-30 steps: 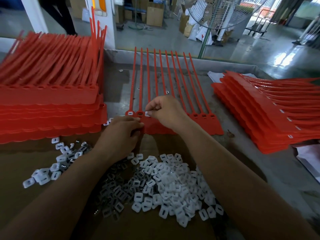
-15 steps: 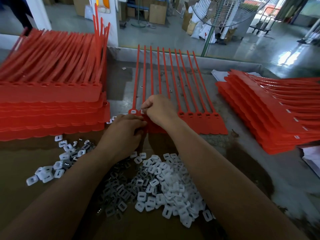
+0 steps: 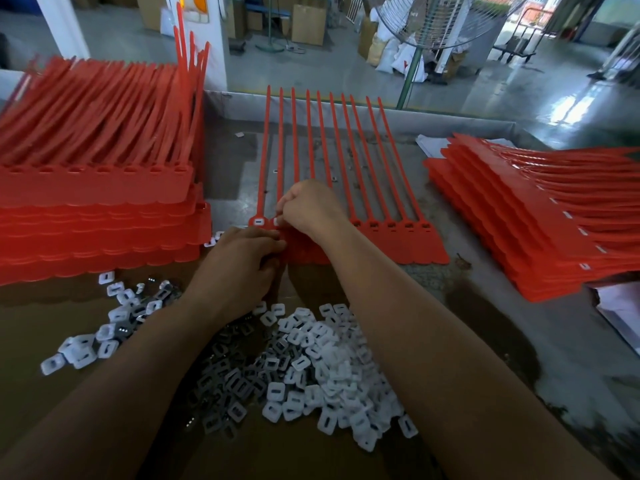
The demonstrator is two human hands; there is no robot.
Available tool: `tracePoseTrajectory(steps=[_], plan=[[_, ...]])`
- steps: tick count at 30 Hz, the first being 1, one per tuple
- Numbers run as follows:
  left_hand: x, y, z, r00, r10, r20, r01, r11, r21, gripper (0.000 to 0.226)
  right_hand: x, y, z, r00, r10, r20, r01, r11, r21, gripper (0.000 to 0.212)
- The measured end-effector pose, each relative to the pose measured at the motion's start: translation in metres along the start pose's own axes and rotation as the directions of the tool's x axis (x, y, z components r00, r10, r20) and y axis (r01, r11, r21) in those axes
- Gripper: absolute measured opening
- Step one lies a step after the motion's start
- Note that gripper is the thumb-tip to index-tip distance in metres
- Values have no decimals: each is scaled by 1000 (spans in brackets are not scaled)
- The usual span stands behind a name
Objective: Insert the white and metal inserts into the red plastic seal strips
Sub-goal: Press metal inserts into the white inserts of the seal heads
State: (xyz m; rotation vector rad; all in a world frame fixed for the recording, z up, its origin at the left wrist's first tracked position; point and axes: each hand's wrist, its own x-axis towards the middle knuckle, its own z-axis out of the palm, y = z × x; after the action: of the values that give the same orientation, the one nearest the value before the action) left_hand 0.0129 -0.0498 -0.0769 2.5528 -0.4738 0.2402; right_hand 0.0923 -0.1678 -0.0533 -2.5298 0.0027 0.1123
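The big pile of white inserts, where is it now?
In the head view, the pile of white inserts lies low in the middle on the brown cardboard, nearer the person than the left hand and the red seal strips.

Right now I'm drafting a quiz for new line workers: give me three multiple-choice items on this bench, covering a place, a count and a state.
1. Where is the big pile of white inserts? A) between the forearms B) in a bucket C) on the floor
2. How many stacks of red strips flank the flat sheet? A) one B) two C) four
3. The sheet's right-end sockets are: A) empty B) filled C) broken off
A, it lies between the forearms; B, one left stack, one right stack; A, dark holes, no white.
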Motion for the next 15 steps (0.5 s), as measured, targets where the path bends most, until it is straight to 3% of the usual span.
tracePoseTrajectory(steps=[5, 15], plan=[[2, 0, 1, 1000, -5, -2, 5, 1000, -10, 33, 7, 0, -4, 997, 32, 64, -32, 999, 2, 26], [2, -2, 1, 1000, -7, -2, 7, 1000, 8, 34, 8, -4, -1, 998, 37, 56, -36, 999, -5, 29]])
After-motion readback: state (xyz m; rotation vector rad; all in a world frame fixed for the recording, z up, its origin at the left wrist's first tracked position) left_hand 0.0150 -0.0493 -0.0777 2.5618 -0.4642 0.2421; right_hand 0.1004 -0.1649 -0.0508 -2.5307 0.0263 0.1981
